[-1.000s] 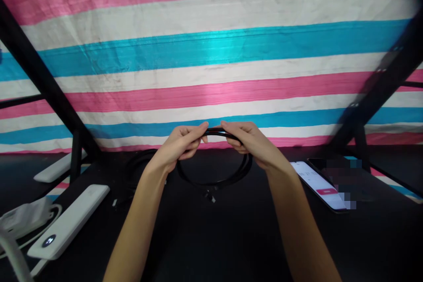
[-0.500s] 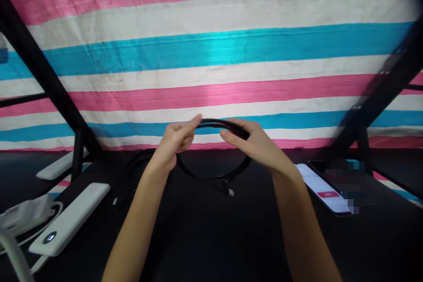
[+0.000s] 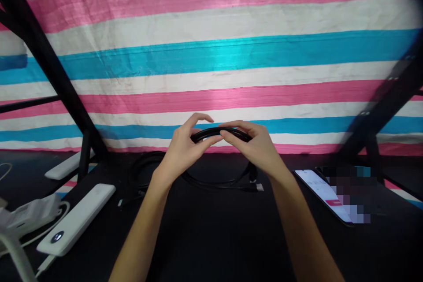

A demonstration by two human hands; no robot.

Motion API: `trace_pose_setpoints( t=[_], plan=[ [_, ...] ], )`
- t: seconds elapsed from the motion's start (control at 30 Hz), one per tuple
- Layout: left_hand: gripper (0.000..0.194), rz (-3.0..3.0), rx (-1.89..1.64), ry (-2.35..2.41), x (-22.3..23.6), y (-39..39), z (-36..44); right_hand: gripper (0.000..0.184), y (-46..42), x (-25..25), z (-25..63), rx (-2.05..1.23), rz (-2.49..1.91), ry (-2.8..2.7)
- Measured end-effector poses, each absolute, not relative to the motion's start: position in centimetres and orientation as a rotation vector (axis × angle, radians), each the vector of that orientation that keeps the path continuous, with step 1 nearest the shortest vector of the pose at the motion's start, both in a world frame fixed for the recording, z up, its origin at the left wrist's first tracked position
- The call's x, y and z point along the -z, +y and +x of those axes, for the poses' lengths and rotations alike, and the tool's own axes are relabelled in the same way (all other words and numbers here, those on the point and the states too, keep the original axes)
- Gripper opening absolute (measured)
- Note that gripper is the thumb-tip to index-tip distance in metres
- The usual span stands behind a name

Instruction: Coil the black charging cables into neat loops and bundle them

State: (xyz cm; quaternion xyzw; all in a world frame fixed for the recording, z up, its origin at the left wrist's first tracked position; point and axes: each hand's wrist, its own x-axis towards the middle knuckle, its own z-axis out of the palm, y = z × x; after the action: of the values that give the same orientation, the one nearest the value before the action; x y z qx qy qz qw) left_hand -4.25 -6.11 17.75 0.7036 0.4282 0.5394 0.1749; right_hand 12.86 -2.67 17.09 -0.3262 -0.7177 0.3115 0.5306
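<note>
The bare left hand (image 3: 181, 153) no longer pinches the coiled, glossy black cable (image 3: 211, 131); its index finger (image 3: 198, 116) arches above, thumb (image 3: 211, 141) stretched beneath. The silvery flat plug (image 3: 260, 187) now hangs farther right, shifted from lower centre.

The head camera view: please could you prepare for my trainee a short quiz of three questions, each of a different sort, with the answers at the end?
1. True or false: the left hand and the right hand both touch the looped black cable.

2. Choose one. Where is the white power bank with the round display?
A) To the left of both hands
B) To the right of both hands
C) Between the two hands

3. Fill in the missing word: the striped sheet beyond the hands has stripes of pink, white and ____.

Key: 1. True. 2. A. 3. Blue.
</note>
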Motion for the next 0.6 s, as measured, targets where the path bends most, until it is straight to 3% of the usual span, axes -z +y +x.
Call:
trace_pose_setpoints(
  t=[0.07, 0.23, 0.43, 0.6],
  plan=[
    [0.038, 2.148, -1.539, 1.163, -17.7, -6.0, -4.5, 0.030, -2.7, -17.1, 13.1, -0.770, -0.777, -1.745],
    [0.026, 2.364, -1.478, 1.150, -17.2, -5.5, -5.2, 0.034, -2.7, -17.0, 13.4, -0.805, -0.651, -1.849],
    [0.022, 2.217, -1.558, 1.229, -16.9, -4.8, -4.9, 0.030, -2.7, -16.8, 12.5, -0.627, -0.751, -1.787],
    [0.045, 1.870, -1.537, 1.231, -17.2, -4.8, -4.8, 0.024, -2.4, -16.7, 12.4, -0.598, -0.759, -1.653]
  ],
)
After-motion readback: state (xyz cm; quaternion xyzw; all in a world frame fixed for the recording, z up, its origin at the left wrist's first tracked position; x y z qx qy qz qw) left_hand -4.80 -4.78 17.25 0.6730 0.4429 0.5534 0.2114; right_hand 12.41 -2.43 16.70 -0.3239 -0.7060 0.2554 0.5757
